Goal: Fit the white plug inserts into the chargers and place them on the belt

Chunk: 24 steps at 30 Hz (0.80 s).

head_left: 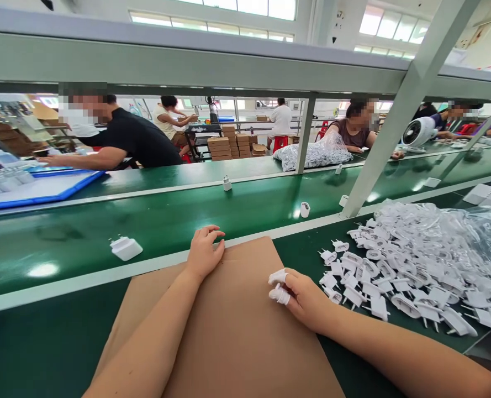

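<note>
My left hand (204, 251) rests on the far edge of a brown cardboard sheet (237, 331), fingers loosely curled, holding nothing. My right hand (299, 296) lies on the sheet's right edge, fingers curled inward, with white finger cots on two fingertips; nothing shows in its grip. A pile of white plug parts (378, 276) with metal prongs lies just right of my right hand on the green bench (63, 342).
White chargers (125, 247) (305, 209) (227, 183) ride the green conveyor belt (166, 221). A slanted grey frame post (394, 127) rises at right. Clear bags (456, 232) lie behind the plug parts. Across the belt sit other workers, a blue tray (33, 190) and a fan (417, 132).
</note>
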Tool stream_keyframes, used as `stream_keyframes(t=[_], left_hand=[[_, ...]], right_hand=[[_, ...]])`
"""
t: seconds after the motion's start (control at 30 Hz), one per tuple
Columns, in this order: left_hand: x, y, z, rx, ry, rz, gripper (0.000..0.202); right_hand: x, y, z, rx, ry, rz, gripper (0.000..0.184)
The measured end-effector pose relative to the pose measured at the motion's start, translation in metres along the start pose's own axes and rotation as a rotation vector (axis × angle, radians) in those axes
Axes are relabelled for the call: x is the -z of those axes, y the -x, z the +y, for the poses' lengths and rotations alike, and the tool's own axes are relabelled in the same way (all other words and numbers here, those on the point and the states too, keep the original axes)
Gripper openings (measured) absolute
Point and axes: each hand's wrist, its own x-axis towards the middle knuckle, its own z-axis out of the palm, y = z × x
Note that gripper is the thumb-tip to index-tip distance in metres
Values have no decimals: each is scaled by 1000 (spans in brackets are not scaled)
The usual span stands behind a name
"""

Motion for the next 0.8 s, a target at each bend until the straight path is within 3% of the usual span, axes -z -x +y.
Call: stream_keyframes(t=[0.1,0.27,0.43,0.53,0.6,0.7,0.8], left_hand=[[1,2,0,25,-2,-11,23],[4,1,8,12,-88,-57,23],[-6,-23,36,-92,-142,-62,24],[-28,-50,66,-152,-69,-149,25],[-48,-69,88,-125,-20,-228,25],[-80,-93,120,19,28,-332,31],[-106,-107,145,217,45,-411,60]], right_hand=[[-2,2,-4,-52,-58,-8,19],[-4,9,-10,-267,-195,35,42],[-5,13,-13,-203,-131,-9,34],[-5,10,-13,-162,-165,8,30],[-2,5,-13,-204,-349,55,28],[9,-5,-14,-316,-750,162,39],[25,-12,-13,-405,-1029,244,49]])
